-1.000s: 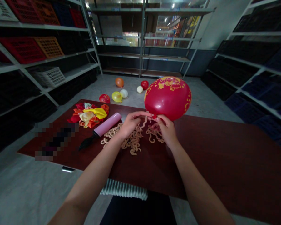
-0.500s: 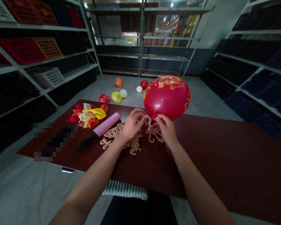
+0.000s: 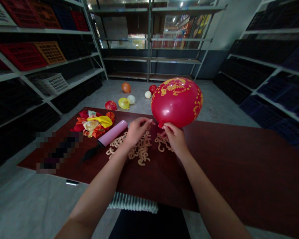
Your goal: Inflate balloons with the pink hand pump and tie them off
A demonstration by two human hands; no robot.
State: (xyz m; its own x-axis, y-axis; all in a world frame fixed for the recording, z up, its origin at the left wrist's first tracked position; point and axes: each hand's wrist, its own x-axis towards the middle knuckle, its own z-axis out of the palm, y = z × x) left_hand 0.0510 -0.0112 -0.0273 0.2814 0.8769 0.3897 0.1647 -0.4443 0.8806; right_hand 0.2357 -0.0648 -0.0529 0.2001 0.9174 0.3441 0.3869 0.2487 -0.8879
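A large inflated red balloon (image 3: 176,101) with yellow printed figures is over the table, its neck toward me. My right hand (image 3: 175,137) pinches it at the neck between thumb and fingers. Just left of the neck, my left hand (image 3: 137,131) has thumb and fingertips drawn together; whatever is between them is too small to make out. Under both hands lie curly beige cord-like pieces (image 3: 142,149) in a loose heap. A pink hand pump (image 3: 113,132) with a black end rests beside the heap, close to my left wrist.
Deflated balloons (image 3: 93,124) are piled on the far left of the dark brown table (image 3: 229,166). Several inflated balloons, including a yellow one (image 3: 124,103) and an orange one (image 3: 126,87), lie on the floor beyond. Shelves with crates (image 3: 49,52) line the sides.
My left hand has drawn slightly left, away from the balloon's neck. The balloon has turned a little and shifted slightly left in my right hand. A dangling beige piece no longer shows between the hands.
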